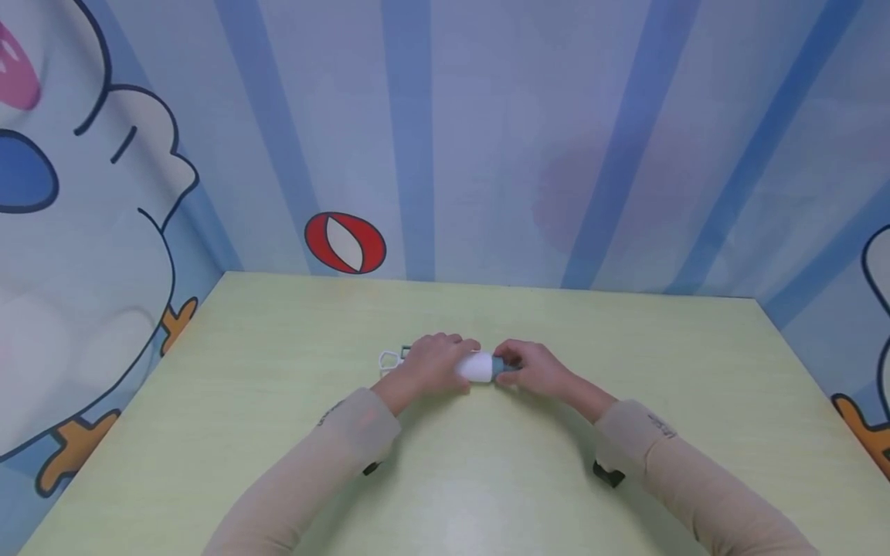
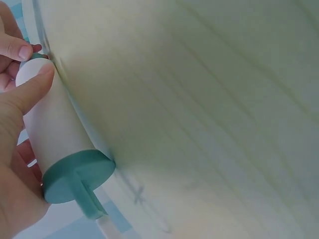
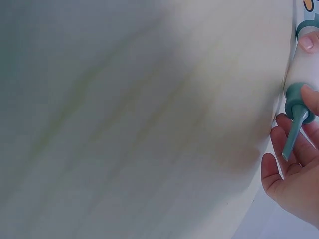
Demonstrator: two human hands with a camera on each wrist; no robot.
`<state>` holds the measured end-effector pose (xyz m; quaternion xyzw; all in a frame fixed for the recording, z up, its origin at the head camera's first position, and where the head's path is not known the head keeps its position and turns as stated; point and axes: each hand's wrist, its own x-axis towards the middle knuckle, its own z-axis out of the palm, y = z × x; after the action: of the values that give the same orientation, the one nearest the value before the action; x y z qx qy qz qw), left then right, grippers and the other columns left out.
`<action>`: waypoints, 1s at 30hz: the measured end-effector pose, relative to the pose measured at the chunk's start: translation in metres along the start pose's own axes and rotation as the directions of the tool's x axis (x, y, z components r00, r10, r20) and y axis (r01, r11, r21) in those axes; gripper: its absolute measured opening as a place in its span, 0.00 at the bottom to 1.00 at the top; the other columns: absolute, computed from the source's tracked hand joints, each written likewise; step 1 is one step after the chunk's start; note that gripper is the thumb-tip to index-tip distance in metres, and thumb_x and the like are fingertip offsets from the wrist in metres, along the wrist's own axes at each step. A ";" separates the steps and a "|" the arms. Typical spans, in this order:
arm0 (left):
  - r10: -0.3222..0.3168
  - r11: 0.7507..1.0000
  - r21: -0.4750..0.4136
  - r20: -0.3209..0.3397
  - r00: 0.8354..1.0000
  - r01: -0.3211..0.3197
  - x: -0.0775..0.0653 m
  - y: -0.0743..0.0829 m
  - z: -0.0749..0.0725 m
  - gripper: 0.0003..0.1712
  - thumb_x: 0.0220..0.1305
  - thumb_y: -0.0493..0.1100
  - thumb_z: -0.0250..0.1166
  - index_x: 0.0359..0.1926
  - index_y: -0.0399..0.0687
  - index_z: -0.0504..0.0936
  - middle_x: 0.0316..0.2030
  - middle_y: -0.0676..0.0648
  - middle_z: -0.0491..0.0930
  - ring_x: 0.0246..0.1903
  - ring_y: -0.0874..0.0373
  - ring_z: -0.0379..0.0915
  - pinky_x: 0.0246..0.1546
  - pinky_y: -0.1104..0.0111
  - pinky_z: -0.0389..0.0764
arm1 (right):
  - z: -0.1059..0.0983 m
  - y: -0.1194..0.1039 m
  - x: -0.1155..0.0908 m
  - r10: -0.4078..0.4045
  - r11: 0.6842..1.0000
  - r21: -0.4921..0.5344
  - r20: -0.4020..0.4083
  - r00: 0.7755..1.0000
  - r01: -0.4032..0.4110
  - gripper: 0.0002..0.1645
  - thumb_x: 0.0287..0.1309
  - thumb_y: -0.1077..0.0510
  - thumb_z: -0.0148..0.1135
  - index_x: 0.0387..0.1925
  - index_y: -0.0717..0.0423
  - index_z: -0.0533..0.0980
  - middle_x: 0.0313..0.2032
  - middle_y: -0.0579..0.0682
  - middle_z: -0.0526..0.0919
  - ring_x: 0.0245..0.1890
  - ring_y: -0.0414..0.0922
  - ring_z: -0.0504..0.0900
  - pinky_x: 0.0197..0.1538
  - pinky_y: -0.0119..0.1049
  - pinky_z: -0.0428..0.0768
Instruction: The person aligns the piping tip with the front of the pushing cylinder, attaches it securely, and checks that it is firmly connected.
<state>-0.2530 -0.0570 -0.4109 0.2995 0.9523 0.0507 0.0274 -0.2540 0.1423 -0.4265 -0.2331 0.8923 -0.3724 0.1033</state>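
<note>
A white hand pump, of the kind used for balloons [image 1: 477,367], lies crosswise low over the table. My left hand [image 1: 434,364] grips its white barrel [image 2: 55,119], thumb along the top and fingers round the side. Past that hand, at the left end, a white loop handle [image 1: 389,361] shows. A green end cap [image 2: 79,174] with a green rod closes the barrel there. At the other end my right hand [image 1: 538,369] holds the green collar [image 3: 295,94] between thumb and fingers. The tapered green nozzle [image 3: 294,134] points out over its fingers.
The pale yellow-green table [image 1: 487,479] meets a blue striped wall [image 1: 480,139] at its far edge. A printed red and white ball [image 1: 345,242] and cartoon figures decorate the walls. Both forearms wear beige sleeves [image 1: 327,455].
</note>
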 end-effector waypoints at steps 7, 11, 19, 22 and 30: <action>0.001 1.000 -0.022 -0.013 1.000 -0.001 -0.002 -0.005 0.004 0.38 0.45 0.57 0.67 0.58 0.56 0.66 0.51 0.49 0.74 0.45 0.53 0.72 0.44 0.60 0.70 | -0.001 0.003 -0.003 -0.009 1.000 -0.014 -0.005 1.000 0.008 0.21 0.46 0.60 0.64 0.44 0.62 0.72 0.37 0.55 0.79 0.38 0.46 0.76 0.42 0.39 0.75; -0.021 0.999 -0.025 -0.051 0.998 0.020 -0.006 -0.014 0.004 0.41 0.43 0.57 0.69 0.59 0.56 0.65 0.54 0.50 0.71 0.51 0.53 0.68 0.49 0.58 0.67 | -0.005 0.006 -0.009 0.007 1.000 -0.021 -0.017 1.000 -0.008 0.22 0.45 0.60 0.64 0.44 0.62 0.72 0.39 0.56 0.79 0.40 0.49 0.76 0.45 0.43 0.74; -0.031 0.994 -0.106 -0.036 0.999 0.027 -0.017 -0.019 0.002 0.40 0.44 0.54 0.69 0.60 0.52 0.65 0.56 0.48 0.69 0.56 0.54 0.65 0.50 0.55 0.65 | -0.009 0.012 -0.016 0.028 1.000 -0.011 -0.016 0.999 -0.028 0.23 0.45 0.61 0.64 0.46 0.62 0.71 0.41 0.58 0.79 0.43 0.52 0.76 0.48 0.46 0.73; -0.038 0.992 -0.121 -0.028 0.999 0.034 -0.018 -0.019 0.002 0.41 0.45 0.54 0.68 0.60 0.53 0.64 0.57 0.48 0.68 0.56 0.54 0.64 0.51 0.56 0.64 | -0.009 0.015 -0.017 0.017 1.000 -0.003 -0.022 1.000 -0.017 0.23 0.45 0.61 0.64 0.46 0.63 0.71 0.42 0.59 0.79 0.43 0.53 0.76 0.48 0.46 0.73; -0.033 0.996 -0.088 -0.067 0.997 0.028 -0.024 -0.024 0.001 0.41 0.44 0.57 0.68 0.60 0.55 0.64 0.58 0.50 0.67 0.58 0.55 0.60 0.54 0.56 0.63 | -0.014 0.017 -0.024 0.035 0.999 -0.012 -0.022 0.999 -0.036 0.24 0.48 0.59 0.62 0.49 0.62 0.70 0.44 0.58 0.78 0.46 0.53 0.75 0.49 0.46 0.72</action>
<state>-0.2474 -0.0901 -0.4137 0.2816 0.9541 0.1019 0.0085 -0.2439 0.1733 -0.4279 -0.2139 0.8998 -0.3673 0.0987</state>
